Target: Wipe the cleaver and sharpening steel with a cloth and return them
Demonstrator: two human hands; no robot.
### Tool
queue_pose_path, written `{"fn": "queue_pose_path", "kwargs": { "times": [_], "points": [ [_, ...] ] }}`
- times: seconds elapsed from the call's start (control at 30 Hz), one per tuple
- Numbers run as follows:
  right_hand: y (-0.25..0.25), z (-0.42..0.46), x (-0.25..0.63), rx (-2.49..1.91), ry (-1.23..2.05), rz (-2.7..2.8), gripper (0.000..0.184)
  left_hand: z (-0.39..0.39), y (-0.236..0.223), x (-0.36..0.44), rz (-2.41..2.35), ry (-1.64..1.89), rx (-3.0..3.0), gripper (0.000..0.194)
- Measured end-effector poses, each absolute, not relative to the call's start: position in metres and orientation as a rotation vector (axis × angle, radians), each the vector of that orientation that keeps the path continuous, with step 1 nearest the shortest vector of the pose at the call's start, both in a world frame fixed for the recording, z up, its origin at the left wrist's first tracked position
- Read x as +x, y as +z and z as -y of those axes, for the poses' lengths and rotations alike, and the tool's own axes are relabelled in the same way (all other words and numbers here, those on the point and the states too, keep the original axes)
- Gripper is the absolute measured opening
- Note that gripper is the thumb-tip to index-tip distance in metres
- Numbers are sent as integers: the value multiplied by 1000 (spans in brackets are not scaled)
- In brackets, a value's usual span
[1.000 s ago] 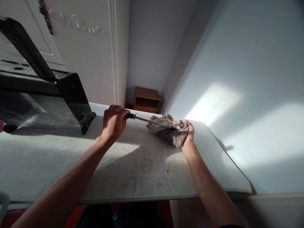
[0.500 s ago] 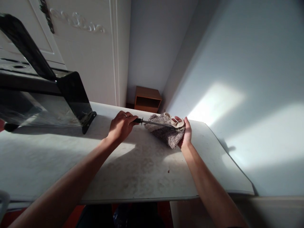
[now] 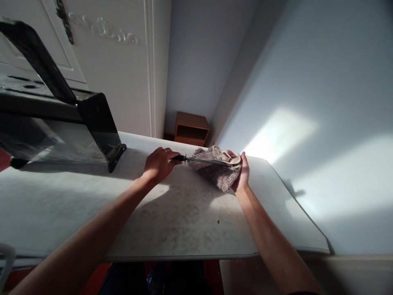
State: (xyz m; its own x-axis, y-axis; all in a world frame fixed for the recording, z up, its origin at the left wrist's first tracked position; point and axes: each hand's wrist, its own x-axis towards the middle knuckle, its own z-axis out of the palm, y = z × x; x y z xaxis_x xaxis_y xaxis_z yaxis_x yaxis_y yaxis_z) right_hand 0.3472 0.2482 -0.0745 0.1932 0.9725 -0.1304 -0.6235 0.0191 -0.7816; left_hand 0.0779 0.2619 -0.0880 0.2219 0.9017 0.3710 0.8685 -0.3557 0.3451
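My left hand [image 3: 159,164] is closed around the black handle of what looks like a honing steel [image 3: 202,160], a thin grey metal rod with a small guard. The rod points right and lies along a folded grey-brown towel [image 3: 219,176] with a paler edge. My right hand [image 3: 242,172] grips the towel's right end from behind and beneath, its fingers curled up around the far end of the rod. The rod's tip is hidden in the cloth. Both hands are over the white tabletop [image 3: 181,229].
A black-framed device [image 3: 95,123] with a raised bar and a clear plastic-like side stands on the left of the table. Behind the table are a white cabinet [image 3: 123,82] and a small brown shelf box [image 3: 192,123]. A pale wall [image 3: 322,82] borders the right side.
Both hands, the honing steel and the towel sit slightly further right in view, as does the background. The grip of each hand is unchanged.
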Motion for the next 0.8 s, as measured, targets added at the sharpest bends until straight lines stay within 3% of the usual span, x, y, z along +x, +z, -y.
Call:
{"fn": "queue_pose_path", "kwargs": {
  "times": [0.2, 0.47, 0.7, 0.8],
  "points": [
    [-77, -241, 330, -782, 1402, 619, 52, -255, -83, 90, -1717, 790, 2199, 32],
    [-88, -226, 302, -803, 1605, 834, 33, -234, -83, 116, -1549, 839, 1883, 39],
    [-77, -216, 295, -798, 1572, 940, 54, -231, -89, 119, -1253, 838, 1593, 46],
    [-79, -216, 293, -825, 1506, 963, 50, -231, -89, 120, -1249, 808, 1553, 44]
  ]
}}
